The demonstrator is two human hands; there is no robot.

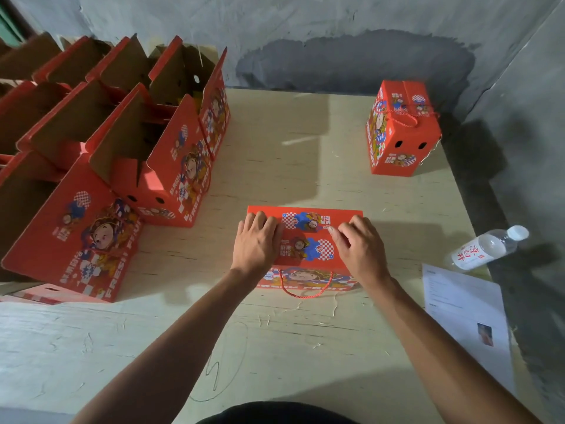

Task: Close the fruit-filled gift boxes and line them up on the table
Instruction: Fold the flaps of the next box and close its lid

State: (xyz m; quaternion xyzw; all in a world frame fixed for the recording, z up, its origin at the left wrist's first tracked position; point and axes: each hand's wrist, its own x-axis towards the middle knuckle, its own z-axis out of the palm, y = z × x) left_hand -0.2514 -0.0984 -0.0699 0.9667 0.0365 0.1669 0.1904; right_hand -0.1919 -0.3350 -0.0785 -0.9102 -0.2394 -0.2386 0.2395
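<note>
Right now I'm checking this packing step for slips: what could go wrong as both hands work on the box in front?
1. The red rope handle hangs down the near side of the box; it may get trapped or snag.
2. The left hand presses flat while the right hand curls at the flap; uneven pressure could leave the lid crooked.

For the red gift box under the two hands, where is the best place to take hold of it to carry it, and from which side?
Probably by the red rope handle, which hangs in a loop on the near face of the gift box, toward the person. Come from the near side and hook the fingers under the loop. The flat top flaps give no edge to hold, and both hands press on them.
</note>
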